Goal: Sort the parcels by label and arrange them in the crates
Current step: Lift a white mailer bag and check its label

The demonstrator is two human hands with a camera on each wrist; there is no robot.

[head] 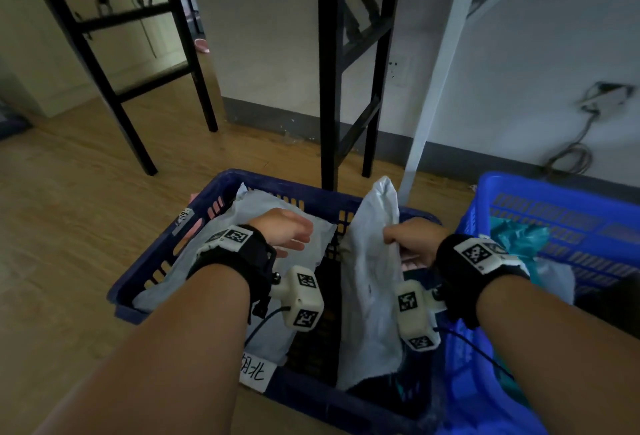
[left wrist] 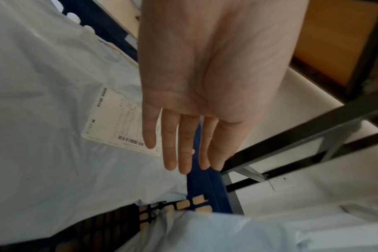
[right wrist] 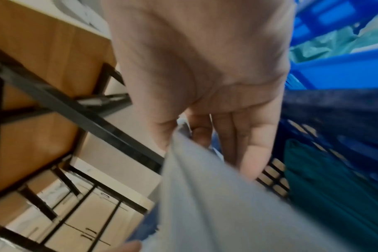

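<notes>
Dark blue crate (head: 221, 192) on wooden floor (head: 69, 209), slotted walls, handwritten paper tag (head: 258, 370) on the near rim and a second tag (head: 183, 218) on the left rim. Black metal frame legs (head: 327, 88) stand just behind the crate's far wall; a white post (head: 440, 78) leans beside them; a grey skirting and a loose cable (head: 571, 154) run along the wall beyond. Brighter blue crate (head: 554, 199) just to the right, holding a teal bag (head: 519, 233) and a pale bag, the latter partly hidden by the right wrist. Inside the dark crate, left half: flat grey parcel (head: 270, 206), long axis running from near rim to far wall, far corner propped against that wall, printed label (left wrist: 119, 119) with barcode facing up. Left hand (head: 287, 230) above this parcel, fingers (left wrist: 171, 145) straight and together, gripping nothing; whether it touches the parcel cannot be told. Right half: second grey parcel (head: 370, 278), held upright on its long axis, lower end down in the crate, top corner pointing up above the far rim. Right hand (head: 412, 240) pinches its right edge, thumb on the near face and fingers curled behind; label side not visible. A dark teal bag (right wrist: 334, 187) lies against the crate's right wall, beside the held parcel.
</notes>
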